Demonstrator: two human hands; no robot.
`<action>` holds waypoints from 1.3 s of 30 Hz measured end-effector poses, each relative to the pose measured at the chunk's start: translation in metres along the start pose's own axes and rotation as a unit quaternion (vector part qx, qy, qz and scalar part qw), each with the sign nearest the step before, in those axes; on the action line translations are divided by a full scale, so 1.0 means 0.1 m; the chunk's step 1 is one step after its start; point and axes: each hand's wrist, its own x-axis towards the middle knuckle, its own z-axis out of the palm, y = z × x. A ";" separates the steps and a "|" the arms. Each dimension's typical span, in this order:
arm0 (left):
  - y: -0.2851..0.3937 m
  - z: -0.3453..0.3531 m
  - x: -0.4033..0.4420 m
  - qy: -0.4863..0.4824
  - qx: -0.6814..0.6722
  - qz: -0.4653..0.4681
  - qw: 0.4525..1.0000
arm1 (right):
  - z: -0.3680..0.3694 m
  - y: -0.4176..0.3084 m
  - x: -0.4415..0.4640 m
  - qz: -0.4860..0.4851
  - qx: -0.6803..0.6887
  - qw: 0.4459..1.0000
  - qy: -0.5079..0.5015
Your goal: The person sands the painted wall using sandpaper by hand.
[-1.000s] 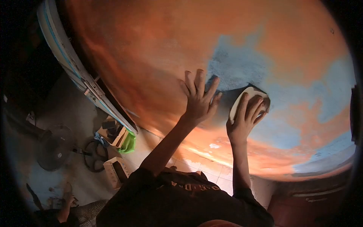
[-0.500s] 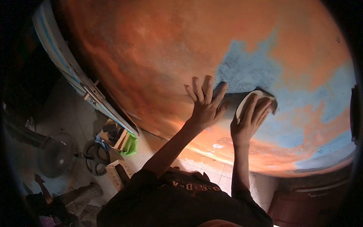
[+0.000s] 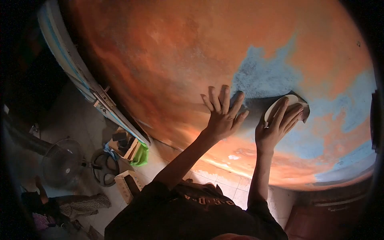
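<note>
A large curved surface [image 3: 180, 52], painted orange with blue patches, fills the upper view. My left hand [image 3: 224, 116] lies against it with fingers spread and holds nothing. To its right, my right hand [image 3: 278, 128] presses a pale rounded pad [image 3: 292, 103] against a blue patch, its fingers over the pad's face. A dark edge shows at the pad's upper right. Shadow covers the surface between the two hands.
At left stand a round fan [image 3: 62, 162], a dark wheel-like base [image 3: 105, 168], an open box [image 3: 129, 186] and a box [image 3: 122, 144] beside a green bag [image 3: 141, 155]. Another person's arm [image 3: 41, 191] shows lower left. A dark red object [image 3: 326, 220] is lower right.
The pad and my right hand have shifted right across the surface. My left hand has moved slightly right and down in view, still spread. The other person at lower left has changed posture.
</note>
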 end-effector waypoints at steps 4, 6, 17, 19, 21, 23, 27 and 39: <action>-0.02 -0.01 -0.02 -0.014 -0.002 -0.003 1.000 | 0.14 -0.04 -0.16 -0.003 -0.004 1.000 -0.001; -0.02 -0.01 -0.02 -0.018 0.003 0.002 1.000 | 0.12 -0.03 -0.19 -0.019 0.008 1.000 0.002; -0.04 0.01 -0.04 -0.015 -0.004 0.008 1.000 | 0.13 -0.05 -0.18 -0.013 -0.012 1.000 -0.018; -0.04 0.03 -0.03 -0.006 -0.003 0.010 1.000 | 0.01 -0.03 0.02 -0.006 -0.012 1.000 -0.013; -0.04 0.04 -0.02 0.006 0.000 0.014 1.000 | 0.00 0.00 0.09 -0.010 -0.014 1.000 0.001; -0.04 0.04 -0.03 0.004 -0.010 0.011 1.000 | 0.02 -0.04 0.09 -0.002 -0.002 1.000 0.011; -0.03 0.02 -0.03 -0.006 -0.001 0.002 1.000 | 0.13 -0.18 -0.16 -0.033 0.009 0.999 -0.037; -0.10 0.05 -0.04 -0.003 -0.001 0.013 1.000 | 0.08 -0.14 -0.03 -0.033 -0.004 0.999 -0.029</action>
